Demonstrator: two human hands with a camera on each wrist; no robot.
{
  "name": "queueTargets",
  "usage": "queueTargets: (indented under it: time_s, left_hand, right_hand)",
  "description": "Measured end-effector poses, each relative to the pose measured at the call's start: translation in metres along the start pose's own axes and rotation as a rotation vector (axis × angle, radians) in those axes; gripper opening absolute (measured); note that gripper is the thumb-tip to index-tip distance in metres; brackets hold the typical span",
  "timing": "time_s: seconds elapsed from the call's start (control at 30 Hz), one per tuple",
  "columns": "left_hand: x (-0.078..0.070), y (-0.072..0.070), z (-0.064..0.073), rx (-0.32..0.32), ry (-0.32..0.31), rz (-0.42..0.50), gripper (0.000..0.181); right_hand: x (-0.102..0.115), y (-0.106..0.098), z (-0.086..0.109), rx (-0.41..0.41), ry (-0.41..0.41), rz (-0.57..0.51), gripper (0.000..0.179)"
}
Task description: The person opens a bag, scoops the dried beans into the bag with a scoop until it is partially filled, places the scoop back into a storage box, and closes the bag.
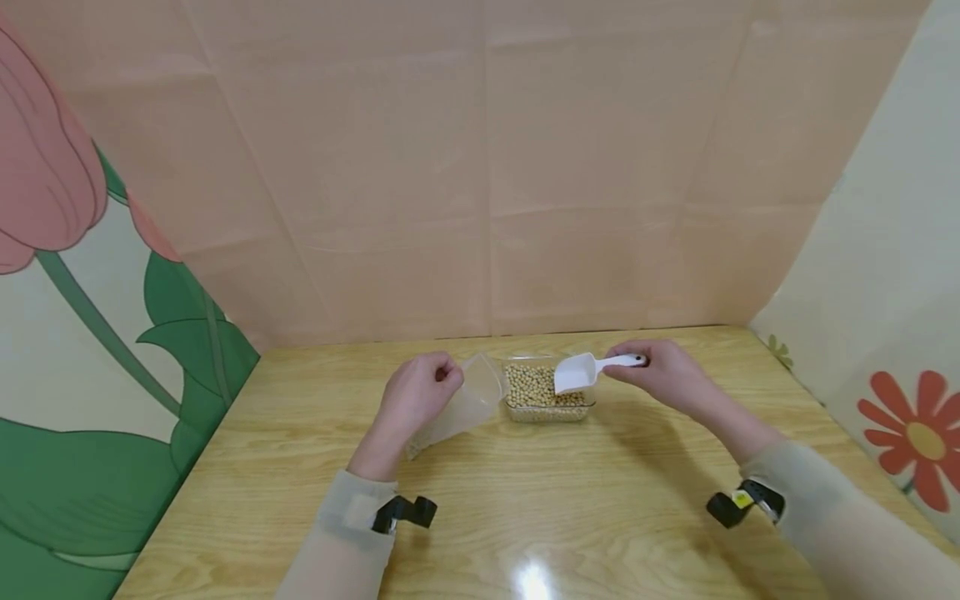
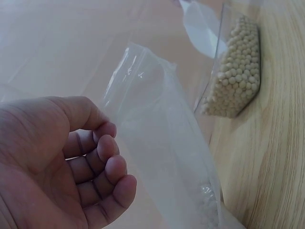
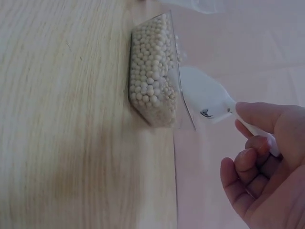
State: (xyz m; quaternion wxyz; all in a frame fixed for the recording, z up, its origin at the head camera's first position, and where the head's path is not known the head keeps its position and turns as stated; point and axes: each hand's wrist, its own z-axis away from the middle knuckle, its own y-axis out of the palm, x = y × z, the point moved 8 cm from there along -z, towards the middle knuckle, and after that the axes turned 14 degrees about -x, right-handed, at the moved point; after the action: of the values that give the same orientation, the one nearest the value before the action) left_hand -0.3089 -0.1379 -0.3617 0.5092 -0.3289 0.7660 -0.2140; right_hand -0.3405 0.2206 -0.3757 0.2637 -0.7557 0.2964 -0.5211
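My left hand (image 1: 418, 390) pinches the upper edge of a clear zip bag (image 2: 159, 119) between thumb and forefinger, the other fingers curled loosely. The bag slants down to the table, its mouth towards a clear rectangular container (image 1: 551, 414). Pale round beans (image 1: 528, 385) fill much of that container. My right hand (image 1: 666, 375) grips the handle of a white scoop (image 1: 576, 372) from the right side. The scoop's blade is over the container and overlaps the beans in the head view. In the right wrist view its blade (image 3: 202, 93) sits right at the container's rim.
Everything stands on a wood-grain table (image 1: 480, 517). A pinkish sheet (image 1: 487, 167) hangs along the table's back edge. Flower-patterned walls (image 1: 840, 275) rise at the left and right sides. Each forearm wears a black wrist camera (image 1: 405, 512).
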Motion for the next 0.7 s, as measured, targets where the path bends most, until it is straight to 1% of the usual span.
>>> queueTargets:
  time_s: [0.1,0.33,0.53,0.7]
  left_hand:
    - [0.000,0.000,0.000,-0.002,0.002,0.000,0.023]
    - [0.001,0.000,0.000,-0.004,0.010,-0.001,0.023]
    - [0.001,0.000,0.000,-0.005,0.015,0.001,0.023]
    - [0.001,-0.001,0.000,-0.007,0.017,0.005,0.022]
  right_hand:
    - [0.000,0.002,-0.003,0.029,-0.006,0.015,0.039]
    - [0.009,0.006,-0.009,0.099,-0.052,0.052,0.033]
    - [0.013,0.013,-0.012,0.155,-0.024,0.035,0.036]
    - [0.008,0.022,-0.010,0.170,0.019,0.004,0.037]
